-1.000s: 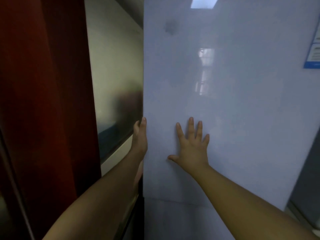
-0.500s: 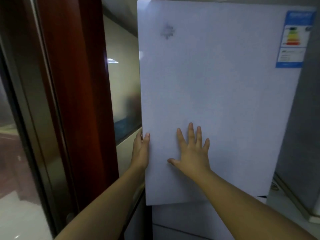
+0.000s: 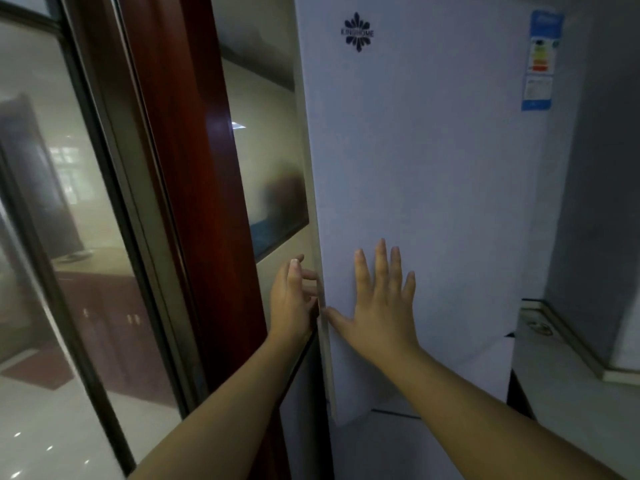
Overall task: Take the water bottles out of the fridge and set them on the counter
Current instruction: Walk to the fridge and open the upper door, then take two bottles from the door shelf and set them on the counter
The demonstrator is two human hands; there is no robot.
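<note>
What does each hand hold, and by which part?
Right hand holds nothing, flat on the fridge door. Left hand meets the door's left edge; grip cannot be told.

**Both hands at the fridge door**

My right hand [image 3: 381, 306] lies flat on the white upper fridge door [image 3: 433, 188], fingers straight and spread, thumb pointing toward the door's left edge. My left hand [image 3: 292, 299] is at that edge, fingers loosely bent, their tips against the door's side. A dark flower-shaped logo [image 3: 357, 32] sits high on the door, an energy label [image 3: 542, 60] near its upper right corner. Left of the fridge stand a red-brown wooden post [image 3: 194, 168] and a glass panel [image 3: 52, 202]. A pale counter [image 3: 561, 379] lies low at the right.
</note>
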